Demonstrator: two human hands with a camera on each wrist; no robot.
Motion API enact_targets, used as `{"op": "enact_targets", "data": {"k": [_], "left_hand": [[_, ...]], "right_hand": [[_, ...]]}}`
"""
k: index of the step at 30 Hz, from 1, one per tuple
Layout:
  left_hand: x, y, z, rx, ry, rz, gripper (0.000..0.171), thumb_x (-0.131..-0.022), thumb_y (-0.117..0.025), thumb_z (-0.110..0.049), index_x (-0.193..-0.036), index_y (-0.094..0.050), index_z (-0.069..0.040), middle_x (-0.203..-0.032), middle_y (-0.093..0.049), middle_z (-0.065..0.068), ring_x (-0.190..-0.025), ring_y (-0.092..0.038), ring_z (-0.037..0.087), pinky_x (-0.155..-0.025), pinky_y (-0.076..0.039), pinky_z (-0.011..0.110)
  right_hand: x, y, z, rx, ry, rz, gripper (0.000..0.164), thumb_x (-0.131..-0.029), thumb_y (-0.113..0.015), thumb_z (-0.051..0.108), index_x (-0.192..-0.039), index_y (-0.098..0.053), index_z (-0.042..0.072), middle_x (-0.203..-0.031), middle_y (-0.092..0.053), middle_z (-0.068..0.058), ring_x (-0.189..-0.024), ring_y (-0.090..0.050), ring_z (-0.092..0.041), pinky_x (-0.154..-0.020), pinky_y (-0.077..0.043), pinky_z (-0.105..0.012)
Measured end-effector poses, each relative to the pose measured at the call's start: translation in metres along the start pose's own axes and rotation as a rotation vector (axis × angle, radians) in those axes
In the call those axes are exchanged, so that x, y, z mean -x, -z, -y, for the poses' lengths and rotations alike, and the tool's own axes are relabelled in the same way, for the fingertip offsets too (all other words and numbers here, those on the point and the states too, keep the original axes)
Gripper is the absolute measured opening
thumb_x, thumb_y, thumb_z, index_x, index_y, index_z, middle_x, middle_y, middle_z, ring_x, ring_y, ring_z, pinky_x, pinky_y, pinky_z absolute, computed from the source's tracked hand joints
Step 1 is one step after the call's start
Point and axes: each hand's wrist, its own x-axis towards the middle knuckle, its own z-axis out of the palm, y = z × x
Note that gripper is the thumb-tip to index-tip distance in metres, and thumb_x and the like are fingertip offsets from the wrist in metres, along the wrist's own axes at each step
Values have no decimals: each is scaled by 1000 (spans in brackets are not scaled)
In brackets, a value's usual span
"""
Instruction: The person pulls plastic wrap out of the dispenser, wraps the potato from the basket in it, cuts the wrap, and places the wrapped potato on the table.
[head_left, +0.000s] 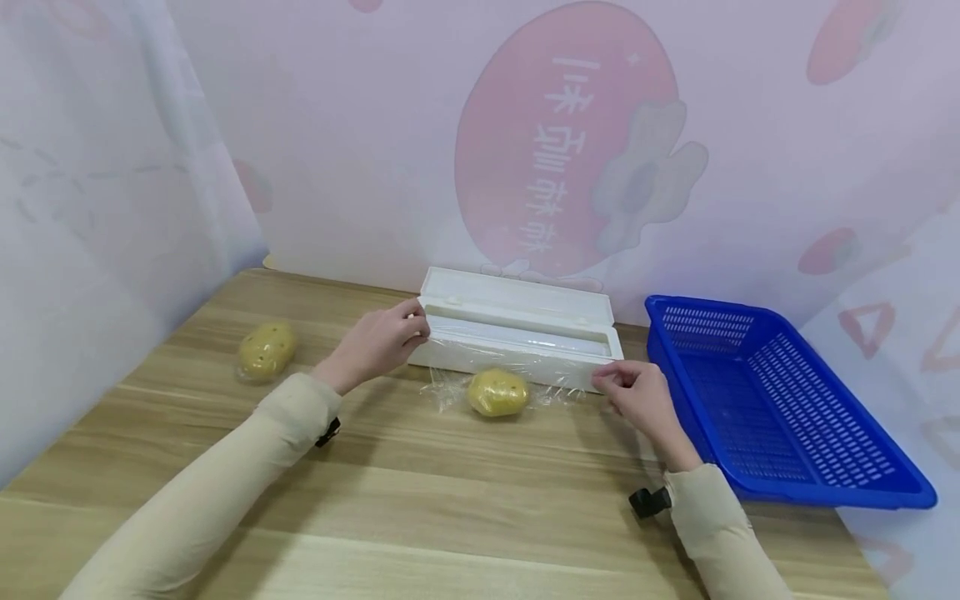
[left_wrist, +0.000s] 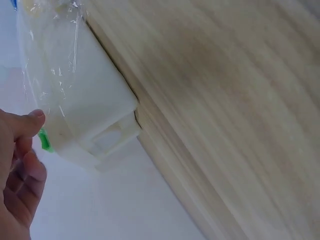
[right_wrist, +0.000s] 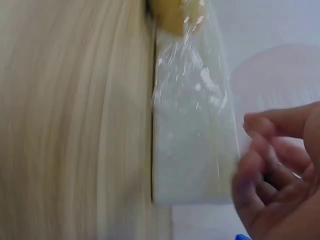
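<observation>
A white plastic-wrap box (head_left: 517, 360) stands with its lid (head_left: 517, 293) raised and a roll of wrap (head_left: 517, 336) inside. Clear plastic wrap (head_left: 551, 379) stretches over its front to a film-covered potato (head_left: 498, 393) on the table. At the box's left end my left hand (head_left: 386, 337) pinches the edge of the wrap, beside a green piece (left_wrist: 45, 140) on the box. My right hand (head_left: 637, 396) is by the box's right end, with thumb and fingertips together; whether film lies between them cannot be made out.
Another potato (head_left: 267, 350), covered in clear film, lies on the left of the wooden table (head_left: 390, 517). A blue plastic basket (head_left: 675, 400) stands on the right, close to my right hand. A printed curtain (head_left: 360, 167) hangs behind the box.
</observation>
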Motion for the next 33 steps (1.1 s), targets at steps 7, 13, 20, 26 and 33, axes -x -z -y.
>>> {"op": "enact_targets", "data": {"k": [7, 13, 20, 26, 33], "left_hand": [[8, 4, -8, 35, 13, 56, 7, -88, -71, -3, -89, -65, -6, -91, -58, 3, -62, -54, 12, -52, -46, 27], [9, 9, -16, 62, 26, 83, 9, -87, -73, -4, -89, -65, -8, -86, -60, 0, -63, -55, 10, -54, -47, 26], [9, 17, -30, 190, 113, 195, 15, -91, -69, -7, -106, -70, -5, -86, -64, -5, -68, -55, 6, -59, -47, 25], [16, 20, -35, 293, 119, 220, 10, -92, -69, -7, -100, -75, -10, -84, -64, -8, -60, -50, 5, -56, -46, 26], [23, 22, -32, 411, 122, 208, 11, -89, -73, -5, -94, -76, -15, -90, -62, -10, -64, -55, 5, -58, -49, 25]], "right_hand": [[3, -2, 4, -245, -201, 109, 21, -92, -68, 5, -100, -65, -15, -81, -68, -25, -69, -69, -29, -60, -58, -38], [3, -3, 4, -238, -239, 117, 25, -95, -66, 9, -101, -66, -15, -83, -70, -20, -74, -70, -30, -65, -58, -38], [4, -1, 7, -296, -335, 90, 46, -100, -60, 28, -101, -63, -17, -83, -70, -21, -72, -71, -30, -66, -58, -39], [6, 2, 7, -292, -403, 89, 39, -97, -64, 21, -101, -63, -18, -79, -69, -18, -67, -70, -25, -66, -58, -38], [9, 6, 10, -287, -470, 57, 32, -95, -67, 18, -95, -67, -14, -71, -68, -13, -60, -67, -20, -58, -56, -30]]}}
